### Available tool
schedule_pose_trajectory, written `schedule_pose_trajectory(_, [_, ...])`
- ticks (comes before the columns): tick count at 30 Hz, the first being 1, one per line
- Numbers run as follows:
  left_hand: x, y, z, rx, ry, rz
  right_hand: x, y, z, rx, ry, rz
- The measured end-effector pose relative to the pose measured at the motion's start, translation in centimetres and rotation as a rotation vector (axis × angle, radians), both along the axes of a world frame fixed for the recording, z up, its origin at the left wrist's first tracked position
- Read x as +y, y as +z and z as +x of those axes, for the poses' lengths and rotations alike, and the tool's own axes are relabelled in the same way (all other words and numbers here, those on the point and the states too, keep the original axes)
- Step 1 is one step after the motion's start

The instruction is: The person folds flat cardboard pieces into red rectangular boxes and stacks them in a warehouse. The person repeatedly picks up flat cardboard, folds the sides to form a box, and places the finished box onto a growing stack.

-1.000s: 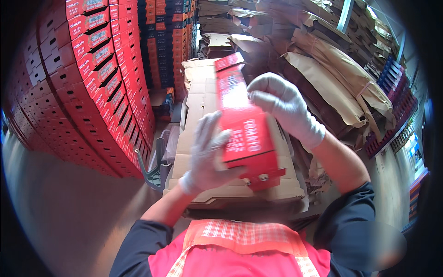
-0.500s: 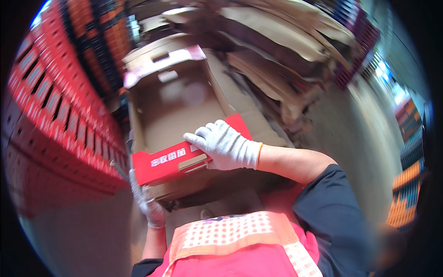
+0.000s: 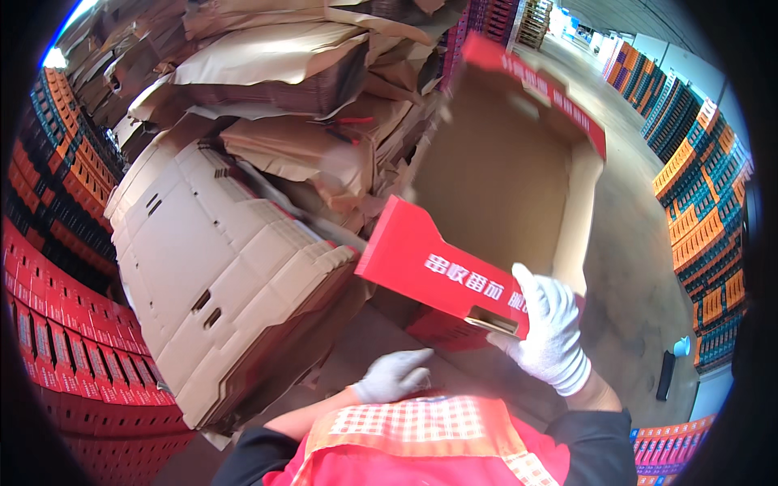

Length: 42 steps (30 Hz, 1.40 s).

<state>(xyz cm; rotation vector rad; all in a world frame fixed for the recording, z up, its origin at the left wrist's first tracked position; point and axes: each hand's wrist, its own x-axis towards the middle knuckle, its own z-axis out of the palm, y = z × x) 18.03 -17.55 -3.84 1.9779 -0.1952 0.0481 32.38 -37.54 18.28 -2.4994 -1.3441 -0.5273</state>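
The right hand (image 3: 547,334) pinches the red box (image 3: 494,186) by its near side. The left hand (image 3: 393,377), grip loosely spread, is just beside the apron (image 3: 421,419).

Brown paper-wrapped bundles (image 3: 275,57) are piling up across from me, sheets hanging loose. Orange-and-black stacks (image 3: 77,178) are standing at far left. A purple stack (image 3: 486,20) is rising behind the bundles. Orange-and-teal stacks (image 3: 705,235) are lining the right side; a black bar (image 3: 666,377) and small light-blue object (image 3: 682,347) are resting near them on the floor (image 3: 624,267).
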Motion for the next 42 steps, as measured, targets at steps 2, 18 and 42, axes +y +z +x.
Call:
schedule_pose_trajectory(2, [-4.3,-2.9,5.7,-0.187,-0.190,0.185,-3.1,-3.1,2.8,0.099,-0.067,-0.102])
schedule_pose_trajectory(18, [-13.0,-15.9,19.0,0.082,-0.484,0.695,-9.6,-24.9,14.1,0.486,-0.194,-0.488])
schedule_pose_trajectory(42, [25.2,4.1,-20.4,-0.175,1.545,1.169,27.2,-12.2,4.1,1.093,0.844,-0.096])
